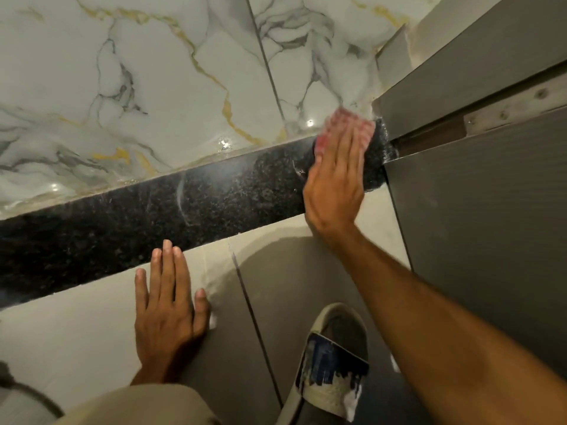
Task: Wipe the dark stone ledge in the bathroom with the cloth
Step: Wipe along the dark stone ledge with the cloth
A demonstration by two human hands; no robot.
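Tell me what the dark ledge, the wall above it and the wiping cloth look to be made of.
Dark ledge: looks like polished black granite, speckled, with faint reflections and pale smears. Wall: glossy marble-look tile, white with grey and gold veins, a grout line and light glints. Cloth under the right hand: pinkish and soft-looking, too blurred to tell its weave.

A long, narrow ledge of dark speckled polished stone runs diagonally from lower left to upper right. Pale dusty streaks and smears mark its glossy surface. A small pink-and-white checked cloth, blurred, lies flat on the ledge's far right end, partly covered.
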